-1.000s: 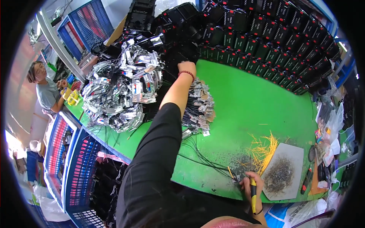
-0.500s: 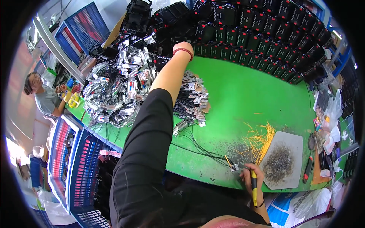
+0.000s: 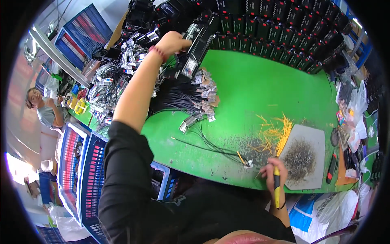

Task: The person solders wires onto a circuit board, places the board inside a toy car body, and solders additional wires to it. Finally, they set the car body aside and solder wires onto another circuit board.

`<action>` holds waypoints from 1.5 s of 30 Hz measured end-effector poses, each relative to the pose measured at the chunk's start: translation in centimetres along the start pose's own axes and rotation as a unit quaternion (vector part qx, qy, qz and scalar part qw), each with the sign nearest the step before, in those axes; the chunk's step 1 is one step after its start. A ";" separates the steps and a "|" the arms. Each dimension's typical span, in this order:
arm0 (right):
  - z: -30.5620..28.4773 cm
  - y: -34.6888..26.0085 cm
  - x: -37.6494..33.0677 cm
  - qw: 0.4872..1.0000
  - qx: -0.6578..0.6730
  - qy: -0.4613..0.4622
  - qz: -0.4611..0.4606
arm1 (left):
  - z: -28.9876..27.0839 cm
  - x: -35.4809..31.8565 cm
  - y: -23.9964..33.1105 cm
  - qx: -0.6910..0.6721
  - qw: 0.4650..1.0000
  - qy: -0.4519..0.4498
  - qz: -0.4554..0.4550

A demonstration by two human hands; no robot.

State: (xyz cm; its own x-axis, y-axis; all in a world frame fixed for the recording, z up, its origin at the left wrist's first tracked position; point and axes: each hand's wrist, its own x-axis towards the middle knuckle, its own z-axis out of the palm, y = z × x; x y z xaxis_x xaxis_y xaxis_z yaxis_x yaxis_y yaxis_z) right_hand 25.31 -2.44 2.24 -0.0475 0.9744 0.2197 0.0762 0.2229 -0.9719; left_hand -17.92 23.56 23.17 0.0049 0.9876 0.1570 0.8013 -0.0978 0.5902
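Evidently, the left hand (image 3: 172, 43) gripped a black case (image 3: 200, 44), best held clear of the wires (image 3: 174, 95) near it; the right hand (image 3: 274, 173) (well apart) grasped a yellow-black tool (image 3: 277, 190).

Green workbench (image 3: 252, 89), pale wall (image 3: 115, 12) behind, glare (image 3: 17, 167) at left

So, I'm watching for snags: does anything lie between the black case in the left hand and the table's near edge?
Yes: a pile of cables lies in front of the black case, then loose black wires. Nothing visible separates the left hand from the case.
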 end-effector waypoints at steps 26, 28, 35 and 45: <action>-0.6 -11.0 7.3 0.796 -0.531 -0.087 -0.277 | 13.8 -24.2 10.7 0.193 0.959 -0.065 0.198; -0.6 -11.0 7.0 0.795 -0.532 -0.091 -0.277 | 14.4 -23.9 10.8 0.179 0.969 -0.073 0.151; 0.3 -11.8 5.4 0.790 -0.535 -0.121 -0.273 | 18.0 -22.8 10.2 0.192 0.967 0.029 0.168; 0.1 -4.6 16.1 0.725 -0.430 -0.005 -0.538 | 19.9 -24.4 8.8 -0.074 0.962 0.081 0.250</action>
State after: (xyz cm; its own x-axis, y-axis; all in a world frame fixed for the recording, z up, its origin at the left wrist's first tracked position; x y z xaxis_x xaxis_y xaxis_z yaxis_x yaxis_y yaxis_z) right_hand 24.07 12.24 10.28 -0.5467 0.2225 0.8072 0.5821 0.7940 0.1754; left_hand 0.94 1.04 8.73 0.2647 0.7813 0.5652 0.6297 -0.5840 0.5123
